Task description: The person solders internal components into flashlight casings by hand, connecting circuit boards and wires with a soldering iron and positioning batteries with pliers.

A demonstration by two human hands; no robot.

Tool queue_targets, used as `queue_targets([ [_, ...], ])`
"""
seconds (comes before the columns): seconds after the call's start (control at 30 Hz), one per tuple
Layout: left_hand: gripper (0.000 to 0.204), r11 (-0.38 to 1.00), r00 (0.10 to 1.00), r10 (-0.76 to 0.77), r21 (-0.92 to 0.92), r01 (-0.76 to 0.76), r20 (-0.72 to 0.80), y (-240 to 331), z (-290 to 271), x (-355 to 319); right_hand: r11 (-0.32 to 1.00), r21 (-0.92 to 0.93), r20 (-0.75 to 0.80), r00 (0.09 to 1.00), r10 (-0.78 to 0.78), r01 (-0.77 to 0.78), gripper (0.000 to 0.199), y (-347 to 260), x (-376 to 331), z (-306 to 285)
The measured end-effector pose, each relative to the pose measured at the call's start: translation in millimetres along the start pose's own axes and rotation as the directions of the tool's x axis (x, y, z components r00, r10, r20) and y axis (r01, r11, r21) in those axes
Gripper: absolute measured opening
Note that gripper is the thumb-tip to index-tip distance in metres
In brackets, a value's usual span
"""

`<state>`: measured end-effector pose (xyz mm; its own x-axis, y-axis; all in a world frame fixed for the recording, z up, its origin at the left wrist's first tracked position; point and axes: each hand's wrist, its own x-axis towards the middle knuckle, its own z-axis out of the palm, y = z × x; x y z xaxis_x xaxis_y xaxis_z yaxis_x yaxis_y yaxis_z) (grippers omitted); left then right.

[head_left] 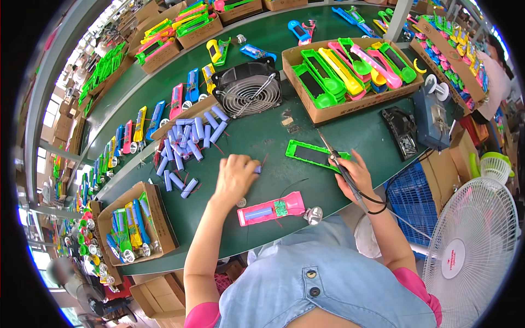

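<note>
My right hand (355, 176) is closed round a soldering iron (345, 174), its tip pointing up and away to the left. Beneath the iron lies a green plastic casing (309, 153). My left hand (236, 174) has its fingers bent around a blue-purple battery cell (257, 169), whose end shows at the fingertips beside a thin red wire. In front of me rests a pink casing (292, 203) with a green circuit board (280, 208), a battery cell (258, 214) inside and a silver lamp head (313, 215) at its right end. Loose battery cells (188, 136) are heaped left of my left hand.
A black metal fan (247, 90) stands behind the cells. Cardboard boxes of coloured casings stand at the back right (322, 113) and near left (167, 218). A blue soldering station (432, 120) and black holder (400, 131) sit right. A white fan (473, 246) stands beside the bench.
</note>
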<state>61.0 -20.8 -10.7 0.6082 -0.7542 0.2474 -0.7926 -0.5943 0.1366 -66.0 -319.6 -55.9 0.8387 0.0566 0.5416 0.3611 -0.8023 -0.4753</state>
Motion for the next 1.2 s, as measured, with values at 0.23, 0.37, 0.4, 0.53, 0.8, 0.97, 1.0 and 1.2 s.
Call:
queue_targets([
  [0.23, 0.031, 0.711, 0.791, -0.608, 0.393, 0.583, -0.072, -41.8, -32.3, -51.6, 0.991, 0.073, 0.092, 0.990, 0.108, -0.115, 0.031, -14.5, 2.5, -7.2],
  [0.37, 0.029, 0.899, 0.914, -0.406, -0.174, 0.401, 0.005, 43.2, -43.4, -14.3, 0.991, 0.076, 0.066, 0.992, 0.107, -0.112, 0.035, -15.4, -2.2, -9.5],
  [0.4, 0.027, 0.813, 0.893, -0.411, -0.371, 0.449, 0.181, 68.0, -39.4, -5.4, 0.993, 0.079, 0.020, 0.997, 0.081, -0.082, 0.035, -14.8, -0.1, -7.8],
  [0.53, 0.029, 0.694, 0.931, -0.351, -0.640, 0.330, 0.099, 93.8, 14.4, -8.2, 0.942, 0.250, 0.059, 0.975, 0.214, -0.222, 0.032, -24.1, 1.5, -3.5],
  [0.8, 0.023, 0.229, 0.894, -0.403, -0.925, 0.304, 0.194, 89.3, 12.5, -14.6, 0.911, 0.334, 0.217, 0.960, 0.176, -0.243, 0.030, -31.0, 4.6, 21.6],
  [0.97, 0.022, 0.494, 0.969, -0.235, -0.850, 0.183, 0.072, 90.2, 13.6, -9.3, 0.892, 0.440, 0.171, 0.985, 0.034, -0.107, 0.033, -39.0, 11.9, 25.7],
  [1.0, 0.021, 0.452, 0.962, -0.259, -0.870, 0.200, 0.086, 90.6, 12.5, -8.3, 0.885, 0.445, 0.198, 0.979, 0.054, -0.138, 0.033, -41.4, 13.6, 22.2],
  [1.2, 0.016, -0.063, 0.773, -0.606, -0.980, 0.187, 0.187, 84.7, -1.1, -29.0, 0.803, 0.541, 0.343, 0.937, 0.061, -0.250, 0.038, -48.4, -1.3, 13.8],
])
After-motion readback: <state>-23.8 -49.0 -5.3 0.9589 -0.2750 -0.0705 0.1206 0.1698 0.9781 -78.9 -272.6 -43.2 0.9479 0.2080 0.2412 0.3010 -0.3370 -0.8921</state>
